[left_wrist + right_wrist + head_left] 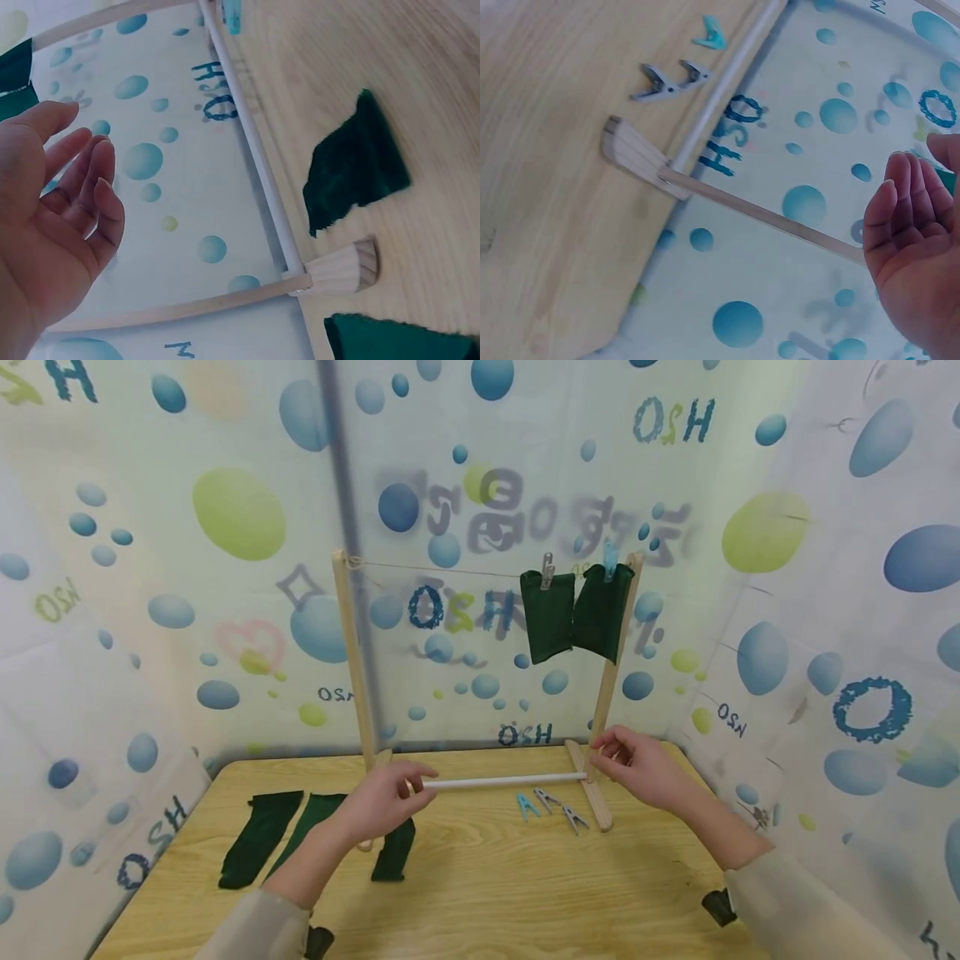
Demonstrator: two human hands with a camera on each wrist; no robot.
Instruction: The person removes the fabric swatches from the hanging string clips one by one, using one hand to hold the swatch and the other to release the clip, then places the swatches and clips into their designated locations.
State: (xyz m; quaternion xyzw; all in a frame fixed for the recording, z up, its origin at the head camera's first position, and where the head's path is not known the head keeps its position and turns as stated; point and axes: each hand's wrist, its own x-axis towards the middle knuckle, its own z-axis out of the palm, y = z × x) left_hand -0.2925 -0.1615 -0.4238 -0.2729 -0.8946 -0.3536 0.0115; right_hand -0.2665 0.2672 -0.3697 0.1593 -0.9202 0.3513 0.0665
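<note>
My left hand (384,797) hovers over the table by the left post (354,660), its fingers loosely bent with nothing in them; the left wrist view shows the same bare hand (64,202). My right hand (641,764) is beside the lower right post (606,697), fingers relaxed and holding nothing. Between the posts, a white rod (510,780) runs low and a thin string (435,567) runs high. Two dark green cloth pieces hang at the string's right end: one cloth (550,618) under a grey clothespin (547,572), the other (600,614) under a blue clothespin (611,560).
On the table (525,893) lie a blue clothespin (527,807) and two grey clothespins (574,818), near the right wooden foot (598,802). Several green cloth pieces lie at left, including one cloth (262,839) and another (394,852). Patterned curtains (465,710) surround the table.
</note>
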